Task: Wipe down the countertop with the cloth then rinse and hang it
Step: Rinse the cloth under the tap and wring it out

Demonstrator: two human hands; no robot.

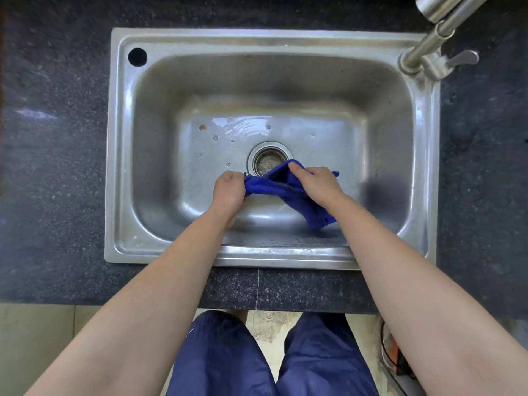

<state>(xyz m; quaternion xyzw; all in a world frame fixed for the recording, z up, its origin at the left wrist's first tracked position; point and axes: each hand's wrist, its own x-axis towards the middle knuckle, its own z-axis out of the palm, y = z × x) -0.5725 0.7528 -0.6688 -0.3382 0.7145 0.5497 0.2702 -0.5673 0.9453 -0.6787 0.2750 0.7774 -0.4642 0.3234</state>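
Over the middle of the sink (pixel 120 144), just this side of the drain (pixel 268 162): holding the blue cloth (pixel 271 186) bunched at both ends. Curling the left grip (pixel 229 187) tight round one end, knuckles up. Clamping the right grip (pixel 317 184), fingers and thumb, over the other end, with a loose tail hanging past the wrist toward the near wall. Stretching the cloth between the two, long axis running left to right, slightly bowed and twisted, apparently clear of the basin floor. Reading this as wringing or rinsing work, and taking the wiping as done. Noting a thin film of water behind the drain. Noting the faucet (pixel 428 44) at the far right back corner, well apart from both grips, with no stream showing. Judging the right grip the nearer to its handle, so probably freeing that side and holding on with the left. Noting the dark speckled surface (pixel 57 138) all round the sink. Not seeing any hook or rail for hanging.
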